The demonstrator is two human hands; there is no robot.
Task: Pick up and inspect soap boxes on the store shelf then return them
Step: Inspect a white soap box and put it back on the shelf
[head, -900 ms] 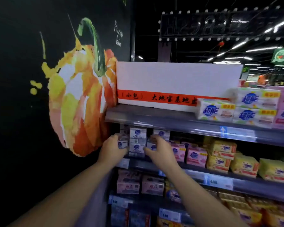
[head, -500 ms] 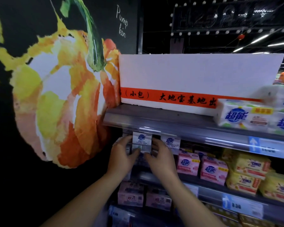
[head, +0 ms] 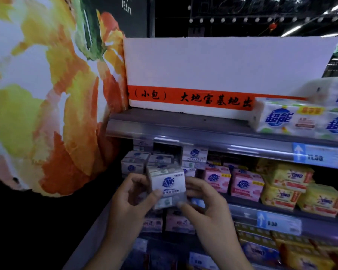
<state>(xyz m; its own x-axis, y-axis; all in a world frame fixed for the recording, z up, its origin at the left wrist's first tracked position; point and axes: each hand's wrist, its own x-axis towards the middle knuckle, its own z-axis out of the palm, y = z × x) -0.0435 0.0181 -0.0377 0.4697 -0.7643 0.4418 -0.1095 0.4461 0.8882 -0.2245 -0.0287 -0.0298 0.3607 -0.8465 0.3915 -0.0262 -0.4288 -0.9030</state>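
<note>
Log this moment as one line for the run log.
step: inspect | white soap box: held in front of shelf, logo facing camera | left hand: grips left side | right hand: grips right side

Of the person, two hands and two forearms show. The left hand (head: 131, 203) is bare, and the left forearm (head: 105, 250), which meets the frame edge near 7 o'clock, is bare skin along all that shows. The right hand (head: 205, 207) is bare too. The right forearm (head: 228, 250) meets the edge near 5 o'clock, with uncovered skin from wrist to edge. The left thumbnail (head: 157, 192), at 1 o'clock of its hand, looks short and pale. The right thumbnail (head: 180, 204), at 10 o'clock of its hand, looks much the same. The light is dim and the picture soft, so finer marks on the skin cannot be told.
</note>
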